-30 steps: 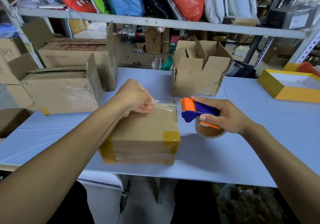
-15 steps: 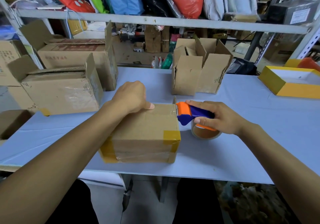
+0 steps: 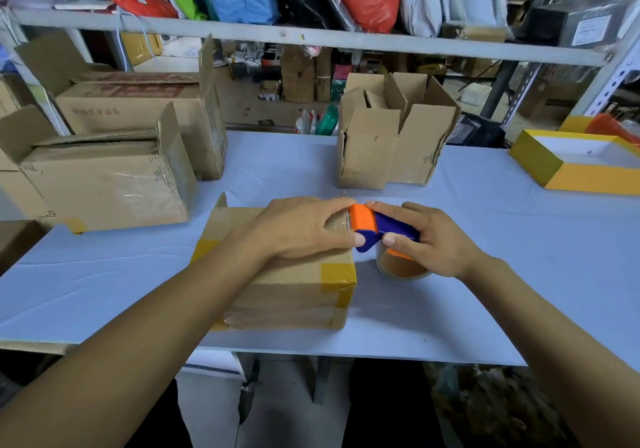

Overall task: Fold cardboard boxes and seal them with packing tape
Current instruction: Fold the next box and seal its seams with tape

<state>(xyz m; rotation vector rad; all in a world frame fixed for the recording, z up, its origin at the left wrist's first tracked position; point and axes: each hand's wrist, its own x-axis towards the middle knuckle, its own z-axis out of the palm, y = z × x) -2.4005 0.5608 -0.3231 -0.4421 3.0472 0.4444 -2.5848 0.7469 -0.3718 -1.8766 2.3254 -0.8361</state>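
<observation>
A closed brown cardboard box [image 3: 287, 284] with yellow tape patches at its corners sits near the front edge of a pale blue table [image 3: 485, 302]. The left hand [image 3: 301, 229] lies flat on the box top, fingers straight, pressing down at the right edge. Touching that edge, the right hand [image 3: 429, 243] grips an orange and blue tape dispenser [image 3: 374, 231] carrying a roll of clear packing tape [image 3: 401, 269]. This box looks nearly sealed, with the strip probably about to be cut. Behind it, a pair of small brown boxes with open flaps [image 3: 391, 142] likely await folding and taping. Larger open cartons [image 3: 110, 170] crowd the left. A yellow-sided tray [image 3: 575, 167] sits far right, with bare table open on the right.
</observation>
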